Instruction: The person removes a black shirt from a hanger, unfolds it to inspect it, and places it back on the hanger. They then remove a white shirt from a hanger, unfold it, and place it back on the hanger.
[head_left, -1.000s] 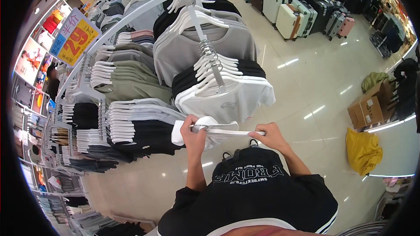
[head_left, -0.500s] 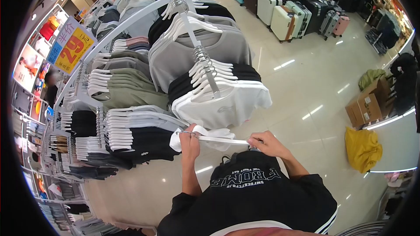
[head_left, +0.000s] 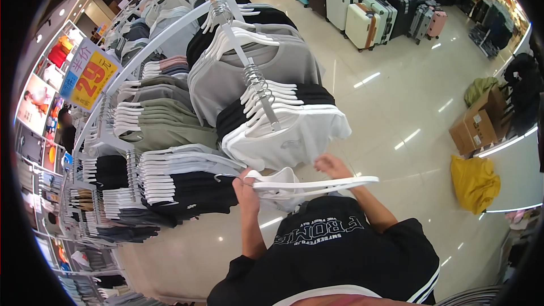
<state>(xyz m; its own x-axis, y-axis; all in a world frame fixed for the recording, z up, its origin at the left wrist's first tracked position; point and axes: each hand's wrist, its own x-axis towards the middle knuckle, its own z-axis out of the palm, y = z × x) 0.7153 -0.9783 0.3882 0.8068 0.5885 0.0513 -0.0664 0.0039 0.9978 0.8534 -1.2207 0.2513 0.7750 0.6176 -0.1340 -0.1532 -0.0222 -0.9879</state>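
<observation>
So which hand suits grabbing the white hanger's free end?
Right hand, I'd say: it looks empty and is near that end; the left hand grips the white hanger near its hook.

Shop interior, brightly lit. Floor (head_left: pixel 391 107): pale, glossy tile, faint joints, streaked with white light reflections (head_left: pixel 408 139). Left to far centre: white metal rack (head_left: pixel 170 27) with a slanting top bar and side rails full of garments; yellow, blue and white price sign (head_left: pixel 89 76) at its left. Beyond, at left: wall shelving with mixed goods and a lit poster (head_left: pixel 35 103). Far left: small round ceiling lights (head_left: pixel 62 12), lit. Far centre: suitcases (head_left: pixel 362 25) standing in a row. Right: cardboard box (head_left: pixel 476 131); nearer, a crumpled yellow bundle (head_left: pixel 475 186) beside a pale panel (head_left: pixel 522 173) edged with bright light strips (head_left: pixel 514 209).
</observation>
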